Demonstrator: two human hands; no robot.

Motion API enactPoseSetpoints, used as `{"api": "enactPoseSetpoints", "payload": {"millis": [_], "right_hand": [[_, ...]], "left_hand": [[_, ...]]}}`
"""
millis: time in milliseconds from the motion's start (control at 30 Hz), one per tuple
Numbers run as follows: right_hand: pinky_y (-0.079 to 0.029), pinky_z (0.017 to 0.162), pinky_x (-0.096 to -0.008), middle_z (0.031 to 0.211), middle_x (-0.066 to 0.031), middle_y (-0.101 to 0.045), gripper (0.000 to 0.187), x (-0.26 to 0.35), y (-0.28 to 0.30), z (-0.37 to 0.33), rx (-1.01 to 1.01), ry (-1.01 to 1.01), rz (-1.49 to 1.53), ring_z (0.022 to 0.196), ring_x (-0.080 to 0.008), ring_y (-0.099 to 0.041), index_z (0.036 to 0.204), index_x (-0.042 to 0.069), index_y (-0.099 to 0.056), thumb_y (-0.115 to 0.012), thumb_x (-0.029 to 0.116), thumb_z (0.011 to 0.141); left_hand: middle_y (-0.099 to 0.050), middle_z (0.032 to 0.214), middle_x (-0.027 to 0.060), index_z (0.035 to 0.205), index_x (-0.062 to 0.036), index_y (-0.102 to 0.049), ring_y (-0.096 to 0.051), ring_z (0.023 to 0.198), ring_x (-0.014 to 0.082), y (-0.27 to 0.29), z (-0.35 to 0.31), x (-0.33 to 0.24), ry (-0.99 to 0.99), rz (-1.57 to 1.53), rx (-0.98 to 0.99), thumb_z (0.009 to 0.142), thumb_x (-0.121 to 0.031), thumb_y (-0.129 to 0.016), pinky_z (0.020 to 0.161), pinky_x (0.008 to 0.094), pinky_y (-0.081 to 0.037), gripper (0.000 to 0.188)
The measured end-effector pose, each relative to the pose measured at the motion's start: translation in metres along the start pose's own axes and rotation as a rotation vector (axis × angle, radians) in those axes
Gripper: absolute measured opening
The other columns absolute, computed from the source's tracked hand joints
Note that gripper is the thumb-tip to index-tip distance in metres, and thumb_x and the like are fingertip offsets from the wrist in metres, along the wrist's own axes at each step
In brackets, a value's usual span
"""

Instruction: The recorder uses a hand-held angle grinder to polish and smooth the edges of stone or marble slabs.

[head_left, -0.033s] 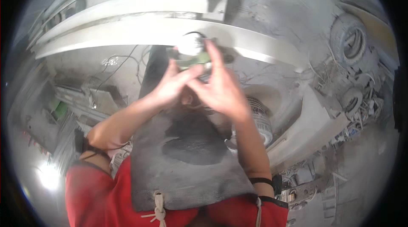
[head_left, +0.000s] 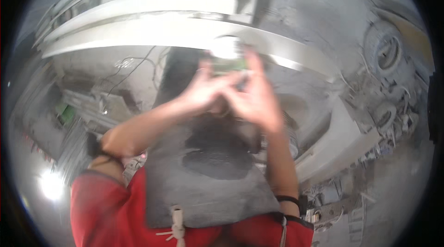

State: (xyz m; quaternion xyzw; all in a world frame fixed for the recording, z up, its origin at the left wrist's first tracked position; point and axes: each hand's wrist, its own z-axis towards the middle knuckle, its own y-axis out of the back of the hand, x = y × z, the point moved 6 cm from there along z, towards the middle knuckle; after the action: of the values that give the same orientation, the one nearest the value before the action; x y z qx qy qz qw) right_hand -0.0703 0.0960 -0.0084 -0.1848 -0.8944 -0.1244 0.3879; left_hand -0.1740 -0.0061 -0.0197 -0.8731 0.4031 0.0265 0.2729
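My left hand (head_left: 203, 90) and my right hand (head_left: 256, 101) are raised together in front of the apron, thumbs close to each other. Between their fingers they hold a round, glaring white-topped object (head_left: 227, 48) with a green part (head_left: 229, 65) on its near side. Motion blur and glare hide what kind of thing it is. Both hands are closed around its near edge, the right fingers running up along its right side. A grey apron (head_left: 212, 196) with a dark wet patch covers my front below the hands.
Long pale beams (head_left: 138, 34) run across beyond the hands. At the right lies a dusty tyre (head_left: 385, 49), with a smaller ring (head_left: 384, 115) amid scattered debris. Another tyre is partly behind my right forearm. A dark cable (head_left: 132, 72) crosses the floor at left.
Both hands and the held object have shifted right, and the blur on them is stronger. The whole view has moved slightly too. The grip looks the same.
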Motion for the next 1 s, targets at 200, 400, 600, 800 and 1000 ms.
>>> {"api": "enactPoseSetpoints", "payload": {"millis": [200, 400, 600, 800, 1000], "right_hand": [[-0.041, 0.109, -0.0396, 0.141, -0.0227, -0.050, 0.078, -0.045, 0.120, -0.060, -0.529, -0.330, -0.142, 0.129, -0.0284, -0.052, 0.155, -0.003, -0.021, -0.064, 0.009, 0.091], [-0.045, 0.104, -0.0368, 0.134, -0.0214, -0.055, 0.080, -0.006, -0.029, -0.025, -0.396, -0.211, -0.310, 0.123, -0.0260, -0.055, 0.156, -0.003, -0.020, -0.064, 0.007, 0.089], [-0.056, 0.081, -0.0524, 0.093, -0.0250, -0.071, 0.089, 0.150, -0.322, 0.107, 0.216, 0.000, -0.261, 0.086, -0.0454, -0.070, 0.151, 0.006, -0.028, -0.068, 0.045, 0.081], [-0.057, 0.075, -0.0506, 0.079, -0.0263, -0.069, 0.080, 0.182, -0.425, 0.152, 0.268, 0.272, -0.274, 0.079, -0.0451, -0.070, 0.142, -0.003, -0.037, -0.072, 0.032, 0.079], [-0.059, 0.090, -0.0431, 0.125, -0.0229, -0.062, 0.075, 0.109, -0.225, 0.052, -0.163, -0.138, 0.164, 0.110, -0.0307, -0.066, 0.150, 0.001, -0.029, -0.069, 0.009, 0.086]], "left_hand": [[-0.054, 0.129, 0.0316, 0.156, -0.0035, 0.010, -0.066, 0.063, 0.0242, -0.113, 0.079, -0.019, 0.029, 0.145, 0.259, 0.077, -0.042, -0.078, 0.044, 0.0339, -0.051, 0.124], [-0.048, 0.134, 0.0290, 0.155, -0.0037, 0.005, -0.068, 0.087, 0.0279, 0.030, 0.005, -0.004, -0.130, 0.005, 0.122, 0.080, -0.033, -0.082, 0.054, 0.0369, -0.058, 0.118], [-0.061, 0.086, 0.0038, 0.135, -0.0063, -0.049, -0.054, 0.052, 0.0059, 0.323, -0.172, 0.007, -0.284, -0.011, -0.100, 0.099, -0.047, -0.056, 0.038, 0.0198, -0.040, 0.055], [-0.068, 0.087, 0.0042, 0.127, -0.0045, -0.054, -0.059, 0.052, 0.0051, 0.426, -0.222, 0.014, -0.168, -0.298, -0.373, 0.099, -0.055, -0.053, 0.037, 0.0166, -0.040, 0.058], [-0.057, 0.115, 0.0178, 0.155, -0.0079, -0.010, -0.066, 0.084, 0.0223, 0.194, -0.101, -0.019, -0.315, -0.197, -0.134, 0.087, -0.036, -0.074, 0.051, 0.0288, -0.054, 0.098]]}}
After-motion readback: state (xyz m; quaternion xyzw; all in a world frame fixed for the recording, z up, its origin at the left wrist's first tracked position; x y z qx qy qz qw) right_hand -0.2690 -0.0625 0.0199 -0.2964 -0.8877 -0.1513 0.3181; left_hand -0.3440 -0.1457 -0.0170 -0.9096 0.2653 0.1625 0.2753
